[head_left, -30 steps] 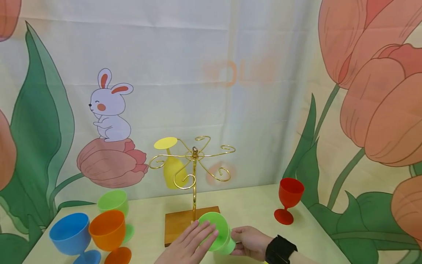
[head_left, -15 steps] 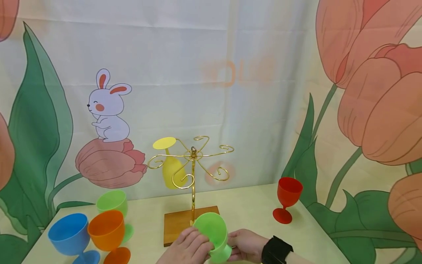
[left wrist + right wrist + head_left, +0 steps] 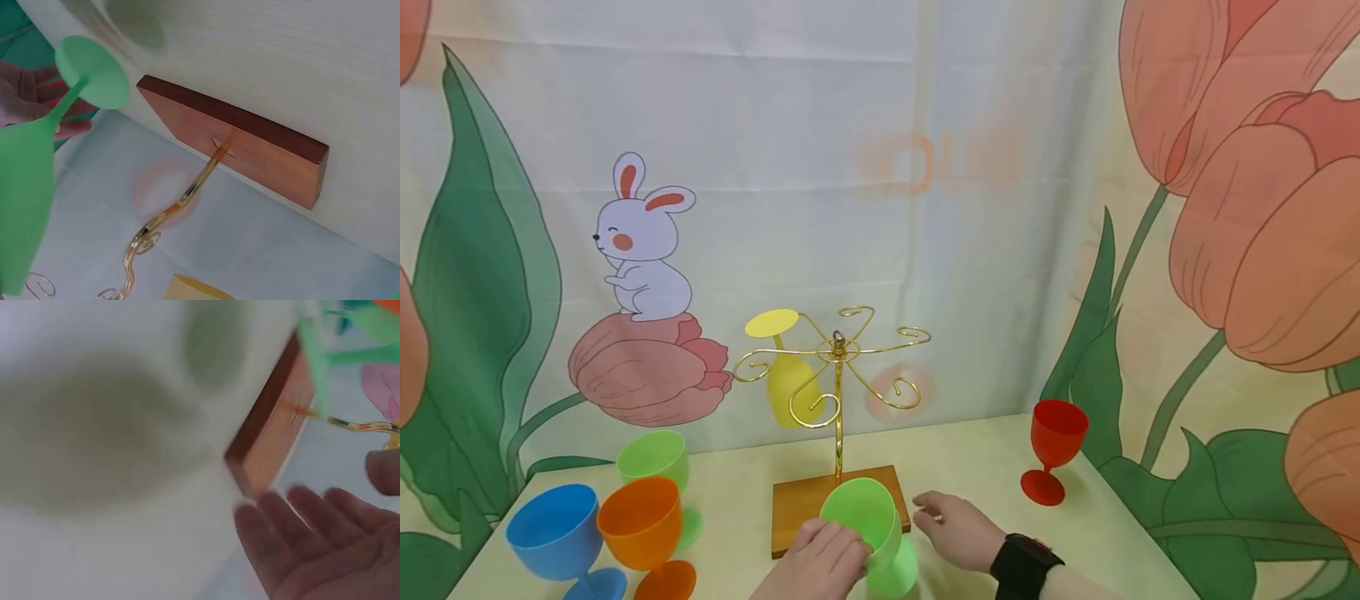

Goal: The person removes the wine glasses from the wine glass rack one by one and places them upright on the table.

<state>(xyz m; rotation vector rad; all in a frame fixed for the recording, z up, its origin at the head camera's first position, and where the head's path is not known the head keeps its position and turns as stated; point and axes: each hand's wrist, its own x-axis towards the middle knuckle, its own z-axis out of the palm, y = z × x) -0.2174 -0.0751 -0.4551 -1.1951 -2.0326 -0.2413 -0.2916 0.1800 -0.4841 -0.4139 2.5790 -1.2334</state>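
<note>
A light green plastic goblet [image 3: 867, 515] leans in front of the gold rack, its foot toward the right. My left hand [image 3: 820, 560] grips its bowl at the rim, fingers curled over the near side. Just right of the goblet, apart from it, my right hand [image 3: 958, 529] has relaxed fingers and holds nothing; the right wrist view shows its palm and spread fingers [image 3: 306, 519]. Behind stands the rack [image 3: 839, 417], a gold post with curled arms on a wooden base [image 3: 797, 508]. A yellow goblet [image 3: 793, 387] hangs upside down by its foot from a back left arm.
At the left of the table stand a blue goblet [image 3: 553, 533], an orange goblet [image 3: 642, 523] and another green goblet [image 3: 655, 458], close together. A red goblet [image 3: 1057, 433] stands at the back right. A printed curtain [image 3: 820, 167] hangs behind the table.
My left fingers have curled from straight onto the green goblet's rim, and the goblet has shifted slightly left. My right hand has let go of its foot end and opened.
</note>
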